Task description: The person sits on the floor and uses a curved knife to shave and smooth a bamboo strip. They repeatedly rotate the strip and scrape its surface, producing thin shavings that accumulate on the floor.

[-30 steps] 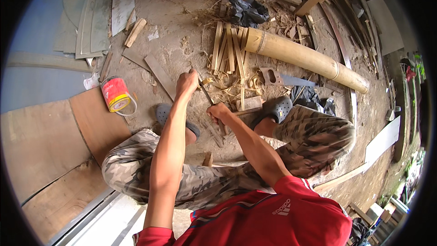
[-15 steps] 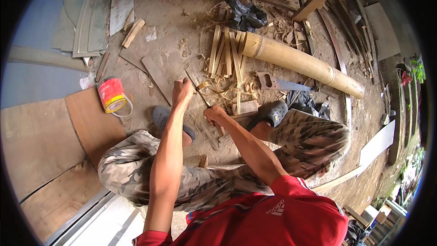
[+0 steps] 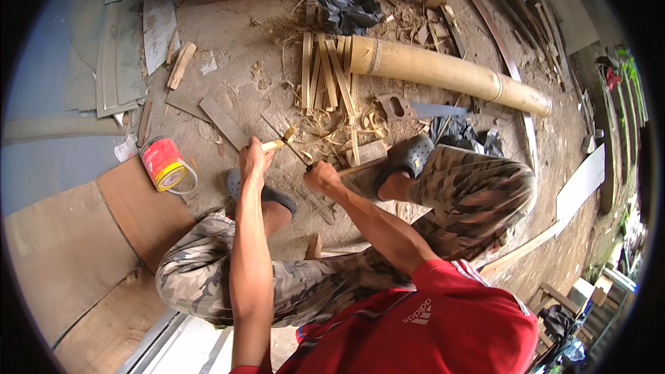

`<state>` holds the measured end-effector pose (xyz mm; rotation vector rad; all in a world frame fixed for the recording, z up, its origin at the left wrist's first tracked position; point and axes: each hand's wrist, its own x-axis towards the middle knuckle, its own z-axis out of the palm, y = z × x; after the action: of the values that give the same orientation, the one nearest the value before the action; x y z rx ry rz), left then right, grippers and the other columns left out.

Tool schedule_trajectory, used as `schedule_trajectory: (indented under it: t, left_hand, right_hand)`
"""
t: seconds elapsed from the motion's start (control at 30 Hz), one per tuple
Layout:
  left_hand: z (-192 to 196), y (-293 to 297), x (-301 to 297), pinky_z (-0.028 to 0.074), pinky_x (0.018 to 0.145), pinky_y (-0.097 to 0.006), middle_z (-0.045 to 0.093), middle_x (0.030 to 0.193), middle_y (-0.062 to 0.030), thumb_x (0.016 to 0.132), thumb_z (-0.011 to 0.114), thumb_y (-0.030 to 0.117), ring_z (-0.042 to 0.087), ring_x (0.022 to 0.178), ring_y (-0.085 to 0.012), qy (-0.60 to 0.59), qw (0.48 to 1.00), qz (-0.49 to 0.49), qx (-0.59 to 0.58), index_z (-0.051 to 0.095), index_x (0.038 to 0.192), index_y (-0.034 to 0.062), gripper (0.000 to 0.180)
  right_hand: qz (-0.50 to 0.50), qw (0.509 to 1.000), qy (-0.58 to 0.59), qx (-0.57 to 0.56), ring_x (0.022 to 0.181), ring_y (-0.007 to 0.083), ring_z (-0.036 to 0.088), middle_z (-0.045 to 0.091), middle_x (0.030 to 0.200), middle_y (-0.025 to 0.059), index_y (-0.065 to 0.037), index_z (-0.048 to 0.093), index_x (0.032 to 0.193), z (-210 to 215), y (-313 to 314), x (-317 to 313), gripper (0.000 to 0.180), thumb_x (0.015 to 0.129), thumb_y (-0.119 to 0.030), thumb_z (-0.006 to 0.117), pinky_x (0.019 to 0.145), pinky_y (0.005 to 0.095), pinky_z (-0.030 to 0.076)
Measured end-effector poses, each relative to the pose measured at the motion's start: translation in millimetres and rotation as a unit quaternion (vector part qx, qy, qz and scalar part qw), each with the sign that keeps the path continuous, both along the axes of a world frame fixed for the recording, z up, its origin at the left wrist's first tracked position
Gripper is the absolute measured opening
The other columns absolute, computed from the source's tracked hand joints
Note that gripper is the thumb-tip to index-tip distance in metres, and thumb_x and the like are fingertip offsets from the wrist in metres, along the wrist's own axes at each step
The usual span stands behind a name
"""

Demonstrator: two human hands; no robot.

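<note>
My left hand (image 3: 255, 159) is closed around a short pale bamboo strip (image 3: 274, 145), whose far end sticks out to the right toward the blade. My right hand (image 3: 322, 176) grips a long knife (image 3: 289, 147) by its handle. Its thin dark blade slants up and to the left, across the end of the strip. A curled bamboo shaving (image 3: 291, 131) shows where strip and blade meet. Just beyond my hands lies a pile of split bamboo strips (image 3: 325, 76), with loose curled shavings (image 3: 325, 128) on the ground below it.
A thick bamboo pole (image 3: 443, 73) lies behind the strips, with a handsaw (image 3: 415, 109) in front of it. Black plastic bags (image 3: 346, 10) sit nearby. At left are a red paint can (image 3: 165, 165) and flat boards (image 3: 66, 249). A wood block (image 3: 367, 154) lies near my right foot.
My left hand has shifted left and down, bringing the bamboo strip into plain sight. The knife's handle end has swung to the right. The whole view has shifted slightly.
</note>
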<state>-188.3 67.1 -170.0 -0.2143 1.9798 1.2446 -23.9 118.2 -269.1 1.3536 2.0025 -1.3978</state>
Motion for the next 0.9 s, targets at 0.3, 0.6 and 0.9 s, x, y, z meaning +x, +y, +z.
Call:
schedule_trajectory:
  t: [0.3, 0.6, 0.9]
  left_hand:
    - [-0.9, 4.8, 9.7, 0.051, 0.07, -0.029, 0.061, 0.103, -0.0205, 0.095, 0.046, 0.028, 0.063, 0.086, -0.0219, -0.015, 1.0, 0.015, 0.022, 0.053, 0.112, -0.0096, 0.042]
    - [6.8, -22.0, 6.1, 0.047, 0.101, -0.042, 0.059, 0.121, -0.0271, 0.102, 0.029, 0.038, 0.061, 0.114, -0.0337, -0.054, 0.998, -0.008, 0.01, 0.046, 0.13, -0.0104, 0.058]
    - [-3.4, -25.5, -6.1, 0.047, 0.1, -0.041, 0.06, 0.119, -0.0259, 0.1, 0.029, 0.037, 0.062, 0.112, -0.0329, -0.035, 0.999, 0.027, 0.013, 0.046, 0.129, -0.0106, 0.058]
  right_hand:
    - [-0.073, 0.987, 0.046, -0.132, 0.08, 0.0419, 0.067, 0.066, 0.083, 0.0306, 0.011, 0.064, 0.082, 18.4, 0.9, 2.7, 0.042, 0.082, -0.03, 0.058, 0.072, 0.0464, 0.054]
    - [0.003, 0.994, -0.11, -0.01, 0.062, 0.0236, 0.069, 0.07, 0.075, 0.0147, 0.0, 0.07, 0.081, -21.9, 1.9, 13.7, 0.026, 0.082, -0.021, 0.055, 0.054, 0.0365, 0.057]
    - [0.011, 0.995, 0.097, 0.038, 0.085, 0.0373, 0.07, 0.069, 0.086, 0.0235, 0.002, 0.07, 0.088, 30.5, -23.4, -10.2, 0.032, 0.079, -0.026, 0.058, 0.075, 0.0463, 0.056]
